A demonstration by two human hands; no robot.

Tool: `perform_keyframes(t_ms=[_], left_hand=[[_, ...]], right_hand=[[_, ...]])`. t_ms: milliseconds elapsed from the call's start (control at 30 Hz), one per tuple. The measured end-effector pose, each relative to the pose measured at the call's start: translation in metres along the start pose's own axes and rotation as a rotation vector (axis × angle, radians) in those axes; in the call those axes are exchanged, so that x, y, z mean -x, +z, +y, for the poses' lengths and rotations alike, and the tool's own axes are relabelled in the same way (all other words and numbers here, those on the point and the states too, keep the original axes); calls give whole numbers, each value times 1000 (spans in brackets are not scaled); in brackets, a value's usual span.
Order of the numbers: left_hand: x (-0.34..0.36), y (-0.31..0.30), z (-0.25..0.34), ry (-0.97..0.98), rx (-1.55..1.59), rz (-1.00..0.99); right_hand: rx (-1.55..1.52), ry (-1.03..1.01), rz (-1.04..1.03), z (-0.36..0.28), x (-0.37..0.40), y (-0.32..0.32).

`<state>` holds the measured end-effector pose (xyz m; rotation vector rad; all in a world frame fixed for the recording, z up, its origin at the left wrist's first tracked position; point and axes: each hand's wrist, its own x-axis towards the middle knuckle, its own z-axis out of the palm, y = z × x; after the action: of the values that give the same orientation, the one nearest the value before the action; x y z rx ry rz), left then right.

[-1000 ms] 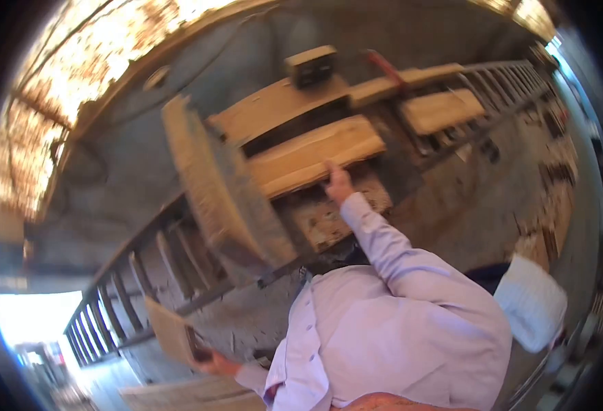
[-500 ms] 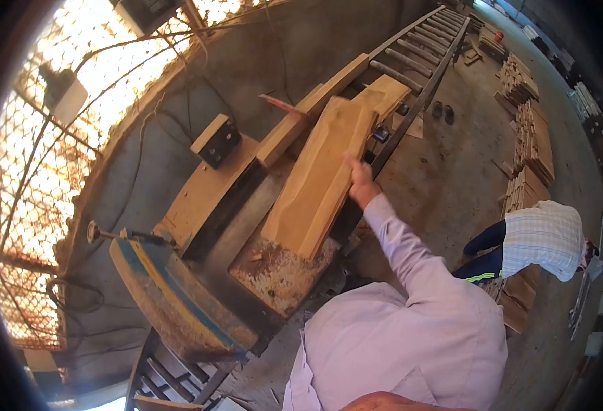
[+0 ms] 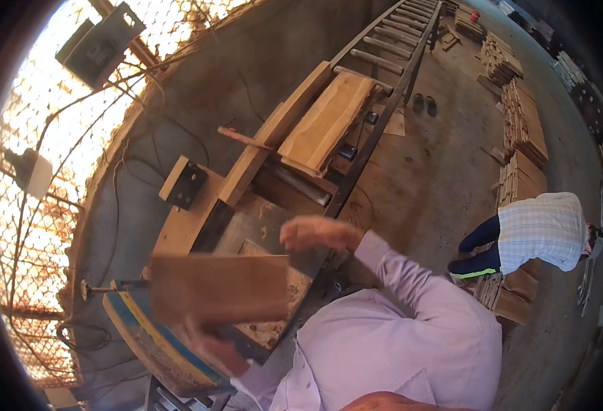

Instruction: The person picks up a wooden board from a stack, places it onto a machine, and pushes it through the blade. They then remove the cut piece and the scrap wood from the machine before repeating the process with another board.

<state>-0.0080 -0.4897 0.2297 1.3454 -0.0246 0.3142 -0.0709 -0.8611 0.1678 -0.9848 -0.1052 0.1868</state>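
My left hand grips a rectangular wooden board at its near edge; both are smeared by motion. The board hangs over the front of a woodworking machine's metal bed. Just off the board's right end is my right hand, holding nothing, its fingers loosely bent and pointing left. Farther along, a wooden plank with a rough right edge lies on the frame beside the long wooden fence, out of reach of both hands.
A roller conveyor runs away from the machine. A black switch box stands left of the fence. Stacked boards line the floor at right, where another person bends over. Loose cables hang along the wall by the mesh window.
My right hand has let go of the plank and drawn back toward me. That plank now lies farther along the machine. My left hand has come into view with another board.
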Motion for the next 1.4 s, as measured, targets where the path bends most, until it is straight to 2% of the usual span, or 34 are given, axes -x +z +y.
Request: perform_keyframes(t_ms=[33,100,167,200,267,300,400,467,533,600,667,767,867,900,933,967,1000,1033,1067,1100,1133,1167,1200,1233,1333,1400], left_hand=[[-4,53,-3,-110,-98,72],[-7,103,-21,-297,-74,-269],[-12,128,-70,-260,11,-404],[-13,133,-90,-319,10,-470],[-10,151,-109,-440,7,-615],[-3,160,-110,-428,-22,-675],[26,170,-111,-393,-134,-830],[39,157,-111,-576,-126,-819],[47,135,-122,-691,-132,-789],[54,112,-133,-713,-171,-768],[63,89,-137,-735,-204,-726],[77,60,-138,-768,-228,-631],[96,30,-131,-847,-232,-519],[101,18,-132,-875,-245,-479],[109,4,-133,-899,-252,-415],[118,-11,-136,-924,-285,-439],[124,-27,-141,-943,-315,-430],[135,-46,-144,-963,-341,-396],[149,-64,-147,-896,-439,-408],[164,-80,-149,-850,-547,-408],[172,-97,-150,-812,-647,-407],[183,-117,-150,-796,-752,-420],[202,-137,-156,-788,-779,-265],[226,-156,-161,-777,-810,-135],[298,-193,-164,-776,-1480,19],[348,-233,-178,-918,-1099,331]], right_hand=[[-7,72,20,23,3,2],[164,146,161,47,20,2],[11,122,336,74,40,-10],[-66,111,421,83,48,-18],[-269,-41,542,86,58,-32],[-369,-123,605,86,63,-42],[-78,-285,830,68,69,-88],[-10,-405,985,50,59,-123],[166,-388,1137,45,41,-185],[9,-442,1056,-5,23,-175],[205,-399,1076,-20,0,-200],[592,-214,1183,13,-41,-240],[615,-366,911,2,-43,-218],[690,-421,1025,28,-51,-245],[916,-412,1252,50,-58,-262],[1062,-339,1238,36,-48,-251],[1361,-427,1315,39,-44,-250],[1692,-375,1496,55,-39,-265],[1818,-636,1427,49,-30,-240],[1871,-682,1444,64,-15,-253],[1831,-756,1374,73,-9,-257],[1722,-780,1242,92,-11,-248],[1666,-816,1057,112,-4,-242],[1574,-696,883,136,2,-234],[1396,-311,522,214,31,-207],[1262,120,252,262,60,-188]])
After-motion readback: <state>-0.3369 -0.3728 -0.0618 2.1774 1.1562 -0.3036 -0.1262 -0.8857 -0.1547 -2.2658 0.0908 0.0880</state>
